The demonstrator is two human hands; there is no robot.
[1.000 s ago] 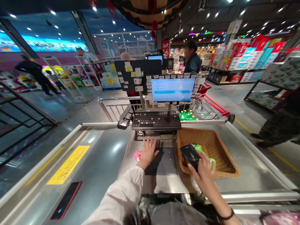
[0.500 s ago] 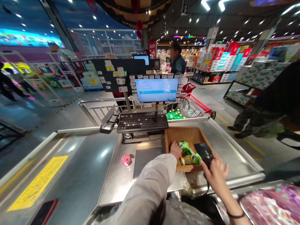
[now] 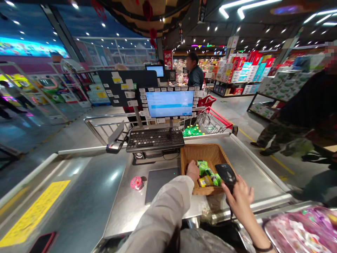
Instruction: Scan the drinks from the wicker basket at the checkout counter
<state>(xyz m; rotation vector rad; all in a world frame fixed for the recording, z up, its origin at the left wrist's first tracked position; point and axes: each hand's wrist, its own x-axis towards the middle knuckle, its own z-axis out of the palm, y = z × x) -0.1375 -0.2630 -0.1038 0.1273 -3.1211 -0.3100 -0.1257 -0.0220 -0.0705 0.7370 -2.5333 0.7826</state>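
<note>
My left hand (image 3: 193,171), in a light padded sleeve, reaches into the brown wicker basket (image 3: 188,149) at its left side. Its fingers are curled, and whatever they grip is hidden. Right beside it in the basket lie several green packets (image 3: 202,167) and a yellow-labelled item (image 3: 205,181). In my right hand (image 3: 240,195) is a black barcode scanner (image 3: 225,173), held over the basket's right front corner with its head towards the packets.
A pink round container (image 3: 136,183) stands left of a dark flat pad (image 3: 158,181). Behind are a keyboard (image 3: 155,138) and a lit monitor (image 3: 170,104). A phone (image 3: 43,242) lies front left; pink packages (image 3: 302,230) are at lower right. A shopping cart (image 3: 216,119) stands beyond the counter.
The whole view has shifted slightly left. My left hand stays in the basket and my right hand still holds the barcode scanner over it.
</note>
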